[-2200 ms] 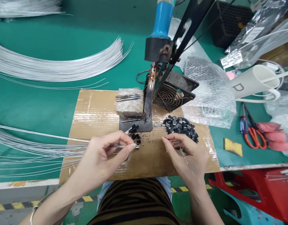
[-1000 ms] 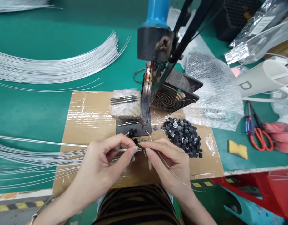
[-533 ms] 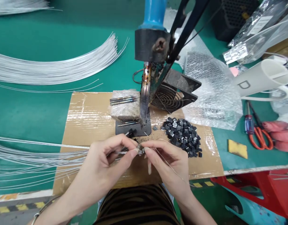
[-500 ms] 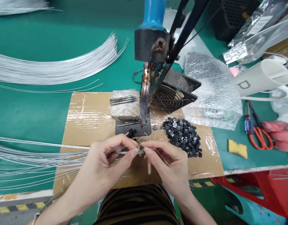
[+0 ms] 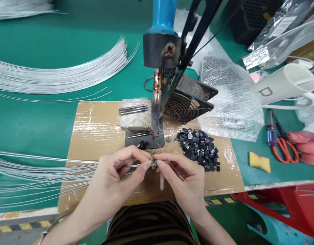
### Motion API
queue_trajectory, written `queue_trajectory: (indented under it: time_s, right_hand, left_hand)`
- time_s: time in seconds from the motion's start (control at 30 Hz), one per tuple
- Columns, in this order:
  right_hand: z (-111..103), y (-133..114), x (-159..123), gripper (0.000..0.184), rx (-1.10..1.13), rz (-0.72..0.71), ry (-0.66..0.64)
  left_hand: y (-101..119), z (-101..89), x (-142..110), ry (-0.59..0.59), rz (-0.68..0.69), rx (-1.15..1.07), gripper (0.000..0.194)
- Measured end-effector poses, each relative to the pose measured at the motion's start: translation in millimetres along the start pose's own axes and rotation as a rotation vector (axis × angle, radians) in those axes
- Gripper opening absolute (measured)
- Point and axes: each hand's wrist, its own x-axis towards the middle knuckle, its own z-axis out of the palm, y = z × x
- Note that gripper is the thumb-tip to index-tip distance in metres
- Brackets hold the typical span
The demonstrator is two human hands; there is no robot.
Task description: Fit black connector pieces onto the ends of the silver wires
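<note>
My left hand [image 5: 118, 180] is closed, thumb and forefinger pinching a thin grey wire [image 5: 134, 165] near its end. Fingertip to fingertip with it, my right hand [image 5: 184, 177] pinches a small metal connector [image 5: 154, 163] at the wire's end, mostly covered by the fingers. A fine solder wire [image 5: 182, 178] passes through my right hand, its free tip pointing up toward the iron. Just beyond the hands, the soldering iron [image 5: 155, 102] hangs tip down over a dark pad [image 5: 159, 140]. To the right lies a heap of small black connectors [image 5: 198, 148].
Cardboard [image 5: 90, 129] covers the work area. A wrapped block [image 5: 135, 122] with metal rods and a small fan [image 5: 187, 100] stand behind. Wire bundles [image 5: 70, 78] lie left. Bubble wrap [image 5: 231, 98], a white mug [image 5: 284, 85], a yellow sponge [image 5: 259, 162] and orange-handled scissors [image 5: 284, 149] are right.
The soldering iron appears slightly further left in view. Both hands keep almost the same pose and grip.
</note>
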Motion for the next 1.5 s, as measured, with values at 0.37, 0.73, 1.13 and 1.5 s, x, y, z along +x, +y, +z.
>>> queue_trajectory:
  time_s: [0.37, 0.73, 1.13, 1.5]
  right_hand:
    - [-7, 5, -7, 0.03, -0.254, -0.159, 0.04]
    - [-15, -6, -10, 0.026, -0.366, -0.14, 0.035]
    - [-12, -11, 0, 0.017, -0.168, -0.129, -0.056]
    - [-6, -16, 13, 0.021, -0.167, -0.147, -0.035]
  left_hand:
    - [3, 5.4, 4, 0.049, 0.037, -0.001, 0.011]
    - [3, 3.3, 9, 0.124, 0.06, 0.079, 0.012]
    - [8, 3.8, 19, 0.166, 0.089, 0.078, 0.011]
    - [14, 2.2, 29, 0.217, 0.126, 0.11, 0.009]
